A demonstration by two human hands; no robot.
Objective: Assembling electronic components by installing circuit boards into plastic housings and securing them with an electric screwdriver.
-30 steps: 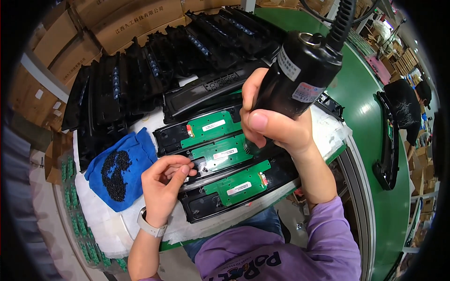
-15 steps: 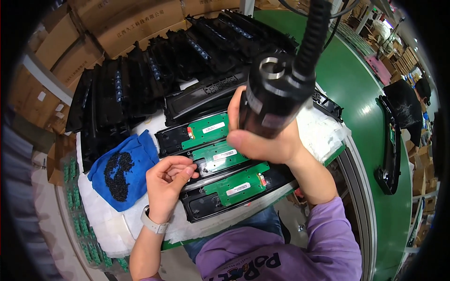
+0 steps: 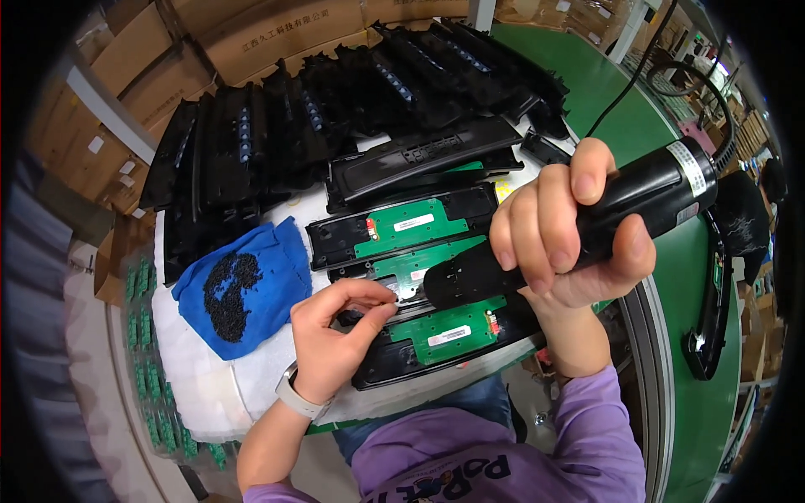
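Note:
My right hand (image 3: 570, 230) is wrapped round a black electric screwdriver (image 3: 646, 205), now lying nearly level with its nose pointing left. Close to that nose, my left hand (image 3: 340, 331) pinches thumb against forefinger; whatever is between them is too small to make out. Both hands are above the middle one of three black plastic panels, whose green circuit board (image 3: 390, 267) is partly covered by the tool. Behind it lies a panel with another green circuit board (image 3: 411, 226), and nearer me a third green circuit board (image 3: 453, 333). Small black screws (image 3: 226, 298) are heaped on a blue cloth (image 3: 281, 260) to the left.
Several black plastic housings (image 3: 335, 109) stand in rows at the back. A black cover (image 3: 419, 163) lies in front of them. On the right is a green table (image 3: 688, 310) with a long black part (image 3: 713, 335). Cardboard boxes (image 3: 277, 38) line the far side.
The screwdriver has tipped from upright to nearly level, its nose now by my left fingers. My left hand has kept its pinch, and the view has shifted slightly.

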